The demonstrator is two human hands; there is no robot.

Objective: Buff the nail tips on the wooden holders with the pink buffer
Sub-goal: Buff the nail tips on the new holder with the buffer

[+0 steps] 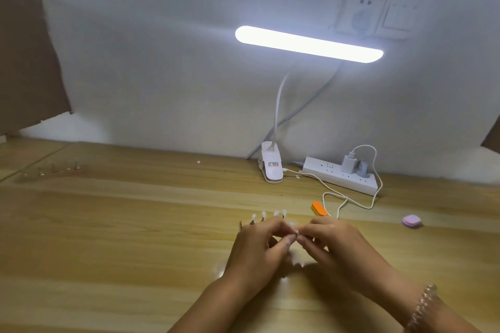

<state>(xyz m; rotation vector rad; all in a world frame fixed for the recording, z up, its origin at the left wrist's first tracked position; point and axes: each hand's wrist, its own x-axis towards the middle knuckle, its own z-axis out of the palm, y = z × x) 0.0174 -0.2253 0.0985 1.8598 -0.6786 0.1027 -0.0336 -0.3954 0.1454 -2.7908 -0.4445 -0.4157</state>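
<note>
Both grips are closed: my left hand [259,249] and right hand [332,243] pinch one small pale piece [296,232] at lower centre, just before the white nail tips on wooden holders [270,215]. The rounded pink buffer [411,221] lies untouched at right on the pale wooden surface [108,238]. A slipping pinch could flick the piece away or topple the holders.

On the table [135,224], a row of nail tips on holders [270,215] stood near the middle, just behind the left grip [259,246] and right grip [332,240]. Their fingertips met on a small piece [296,232]. A block [319,209] lay right of the row, and the buffer [411,221] farther right. Behind, by the wall, a lamp clamp [272,167] stood left of a power strip [341,176]. More holders [54,167] stood far left.
</note>
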